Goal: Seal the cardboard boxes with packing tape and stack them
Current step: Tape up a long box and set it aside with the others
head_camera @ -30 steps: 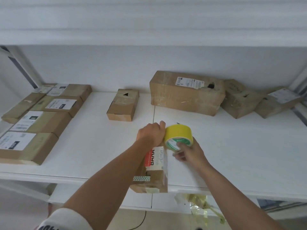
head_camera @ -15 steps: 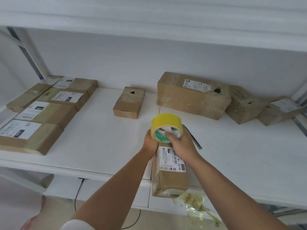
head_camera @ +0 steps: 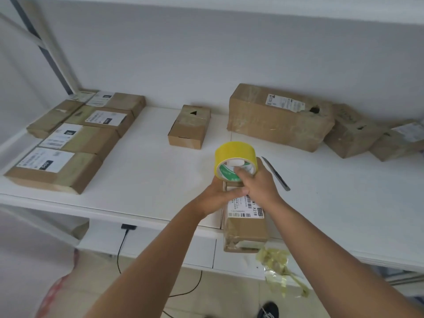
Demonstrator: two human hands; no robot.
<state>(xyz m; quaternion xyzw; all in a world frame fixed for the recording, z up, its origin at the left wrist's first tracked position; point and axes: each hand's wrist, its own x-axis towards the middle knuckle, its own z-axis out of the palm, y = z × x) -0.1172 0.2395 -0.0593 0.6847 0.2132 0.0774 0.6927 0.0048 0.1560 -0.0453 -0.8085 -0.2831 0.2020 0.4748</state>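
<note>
Since a second ago, both my hands and the yellow tape roll (head_camera: 235, 161) have come from the far end of the box (head_camera: 245, 222) onto its top, and the box now shows its labelled face up instead of the red-printed side. My right hand (head_camera: 257, 183) grips the roll, fingers hooked through its core, holding it upright at the box's 12 o'clock end. My left hand (head_camera: 220, 193) is wrapped round the box's left edge with the thumb pressed across the top; the two hands touch. The box lies at the shelf's front lip, its 6 o'clock end overhanging.

I judge I am only starting this box's top seam: no yellow strip shows along it yet. At 9 to 10 o'clock five labelled boxes (head_camera: 80, 131) lie side by side in a tidy group. At 12 o'clock sits a small box (head_camera: 189, 127), and from 1 to 2 o'clock a large box (head_camera: 278, 117) and two more, unstacked. Whether those are sealed I cannot tell. A cutter (head_camera: 275, 173) lies at 1 o'clock, just beside my right hand.
</note>
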